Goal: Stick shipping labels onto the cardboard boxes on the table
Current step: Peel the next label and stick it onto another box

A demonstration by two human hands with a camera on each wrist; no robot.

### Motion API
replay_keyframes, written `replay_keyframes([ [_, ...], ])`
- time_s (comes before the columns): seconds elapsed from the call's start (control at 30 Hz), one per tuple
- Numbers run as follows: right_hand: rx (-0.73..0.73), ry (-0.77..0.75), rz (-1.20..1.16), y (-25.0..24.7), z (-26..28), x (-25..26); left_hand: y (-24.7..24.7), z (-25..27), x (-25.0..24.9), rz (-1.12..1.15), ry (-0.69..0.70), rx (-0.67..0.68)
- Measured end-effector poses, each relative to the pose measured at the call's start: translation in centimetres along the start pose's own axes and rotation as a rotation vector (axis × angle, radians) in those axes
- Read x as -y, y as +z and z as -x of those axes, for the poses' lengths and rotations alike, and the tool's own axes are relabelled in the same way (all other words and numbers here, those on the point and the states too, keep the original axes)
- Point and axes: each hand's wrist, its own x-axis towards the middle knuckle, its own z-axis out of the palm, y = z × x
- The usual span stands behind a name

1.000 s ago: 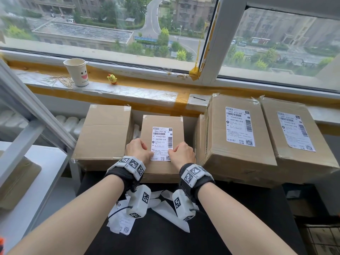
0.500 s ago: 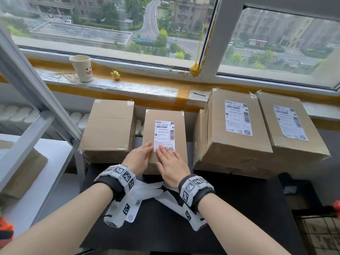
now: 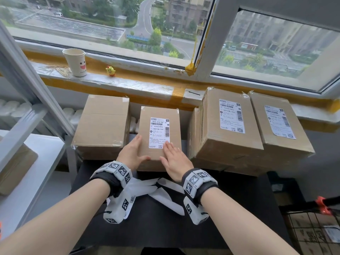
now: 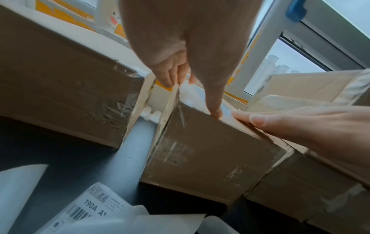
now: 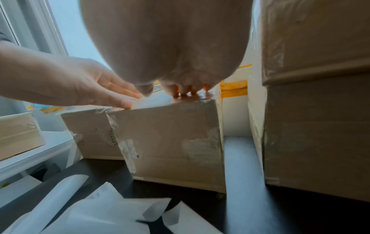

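Observation:
A small middle cardboard box [image 3: 160,155] [image 4: 206,152] [image 5: 172,142] carries a white shipping label [image 3: 159,133] on its top. My left hand [image 3: 131,153] [image 4: 192,55] rests at the box's near left corner, with straight fingers down its left side and the thumb on the top edge. My right hand [image 3: 173,159] [image 5: 170,55] lies flat on the top, its fingertips on the label's lower right corner. Left of it sits a box without a label [image 3: 103,126]. On the right, two bigger boxes [image 3: 226,150] [image 3: 287,146] each bear a label.
Peeled backing sheets and a loose label [image 3: 147,190] [image 4: 86,210] lie on the black table [image 3: 239,199] under my wrists. A white shelf [image 3: 36,153] stands at the left. A paper cup [image 3: 75,62] and a toy chick [image 3: 110,71] sit on the windowsill.
Both hands went from pressing beside the label to smoothing its lower edge. Since then the left hand has slid to the box's left edge, while the right stays at the label's lower right.

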Motion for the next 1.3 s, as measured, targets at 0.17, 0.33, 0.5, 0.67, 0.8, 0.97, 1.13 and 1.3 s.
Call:
replay_keyframes([
  [0.17, 0.062, 0.069, 0.004, -2.3, -3.6, 0.2, -0.1, -0.2, 0.5, 0.138, -0.049, 0.010],
  [0.33, 0.072, 0.113, -0.004, -3.9, -7.2, -0.2, -0.3, 0.1, 0.4, 0.250, -0.102, 0.024],
  [0.5, 0.079, 0.106, -0.001, -4.7, -9.2, 0.0, -0.7, -0.3, 1.2, 0.222, -0.151, 0.113],
  [0.67, 0.114, 0.019, -0.012, -5.3, -11.2, 1.9, -0.8, -0.4, 1.6, 0.282, -0.143, 0.133],
  [0.8, 0.114, -0.020, -0.015, -5.3, -12.0, 2.2, -0.5, -0.4, 1.8, 0.284, -0.129, 0.123],
  [0.97, 0.120, -0.087, 0.005, -4.1, -9.5, 2.1, -0.4, -0.5, 1.8, 0.281, -0.131, 0.132],
  [1.13, 0.100, -0.171, 0.009, -1.7, -5.3, 2.1, -0.4, -0.7, 1.8, 0.229, -0.109, 0.131],
  [1.3, 0.065, -0.193, 0.024, -0.1, -2.3, 1.1, -0.1, -0.9, 2.0, 0.207, -0.098, 0.113],
])
